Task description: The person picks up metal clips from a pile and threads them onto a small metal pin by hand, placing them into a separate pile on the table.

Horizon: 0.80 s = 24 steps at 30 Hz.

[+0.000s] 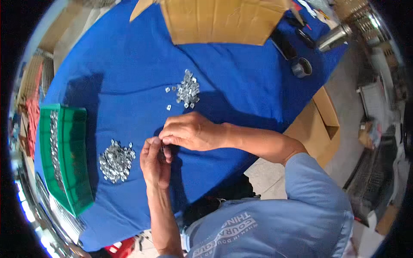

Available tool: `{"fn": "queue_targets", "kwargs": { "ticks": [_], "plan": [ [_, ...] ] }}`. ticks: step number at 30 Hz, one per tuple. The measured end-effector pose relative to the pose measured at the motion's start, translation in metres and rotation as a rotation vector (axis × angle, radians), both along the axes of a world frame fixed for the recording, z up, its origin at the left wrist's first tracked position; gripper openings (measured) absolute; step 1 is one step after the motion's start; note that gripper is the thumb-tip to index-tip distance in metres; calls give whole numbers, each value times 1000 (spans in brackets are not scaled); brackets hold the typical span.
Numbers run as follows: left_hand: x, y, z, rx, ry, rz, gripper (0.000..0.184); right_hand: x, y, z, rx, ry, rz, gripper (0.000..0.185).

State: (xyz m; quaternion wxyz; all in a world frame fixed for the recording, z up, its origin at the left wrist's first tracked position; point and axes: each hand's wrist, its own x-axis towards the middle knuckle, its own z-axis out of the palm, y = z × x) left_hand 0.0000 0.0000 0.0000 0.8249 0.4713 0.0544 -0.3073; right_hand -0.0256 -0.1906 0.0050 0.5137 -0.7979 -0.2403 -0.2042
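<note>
My left hand (156,163) and my right hand (191,131) meet above the blue cloth, fingertips touching. Both are closed in a pinch. A small shiny glint shows between the left fingers, but what the hands hold is mostly hidden and too small to name. Beyond my right hand lies a pile of small square metal pieces (188,89), some apparently with a hole; a few lie loose to its left. To the left of my left hand is a larger heap of small shiny metal pieces (116,161).
A green bin (73,150) with many small metal pieces stands at the left edge of the blue cloth (129,64). A cardboard box (223,21) sits at the far side. At the back right are a roll of tape (302,68) and a metal cylinder (334,38).
</note>
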Motion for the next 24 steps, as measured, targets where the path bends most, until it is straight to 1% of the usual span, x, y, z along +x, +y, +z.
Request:
{"fn": "queue_targets", "kwargs": {
  "ticks": [1, 2, 3, 4, 5, 7, 10, 12, 14, 16, 18, 19, 20, 21, 22, 24],
  "plan": [
    [6, 3, -2, -3, 5, -2, 11, 4, 3, -2, 27, 8, 8, 13],
    [8, 3, -1, -30, -2, 13, 11, 9, 7, -7, 1, 48, 24, 12],
    [-2, -11, 17, 7, -15, 4, 12, -1, -5, 4, 37, 29, 44, 11],
    [-3, -14, 22, 30, -7, -2, 13, -2, -6, 5, 59, 32, 67, 11],
    [-6, -10, 23, 18, -24, -22, 15, -5, -6, 7, 80, 83, 78, 11],
    [-3, -9, 15, -7, -61, -64, 18, -2, -6, 2, 111, 85, 91, 11],
    [-5, -17, 24, 31, 5, 5, 18, -1, -6, 1, 82, 72, 61, 12],
    [-4, -21, 24, 8, -30, -10, 16, 0, -7, -1, 74, 62, 22, 13],
    [4, -23, 14, -17, 74, -13, 16, 2, -10, 0, 58, 59, -39, 16],
    [11, -29, 10, -27, 68, -50, 15, 5, -12, -3, 80, 85, -87, 19],
    [15, -36, 10, -97, 67, -93, 15, 7, -16, -3, 102, 111, -135, 22],
    [19, -37, 8, -94, 60, -104, 15, 8, -18, -1, 160, 142, -164, 23],
    [25, -36, 5, -126, 108, -133, 15, 10, -19, 1, 219, 171, -191, 24],
    [28, -40, 8, -159, 158, -160, 15, 10, -21, 2, 239, 142, -224, 24],
    [29, -45, 11, -157, 152, -168, 15, 10, -23, 3, 241, 135, -230, 24],
    [29, -56, 16, -50, 148, -88, 15, 11, -25, 2, 225, 98, -275, 24]
  ]
}}
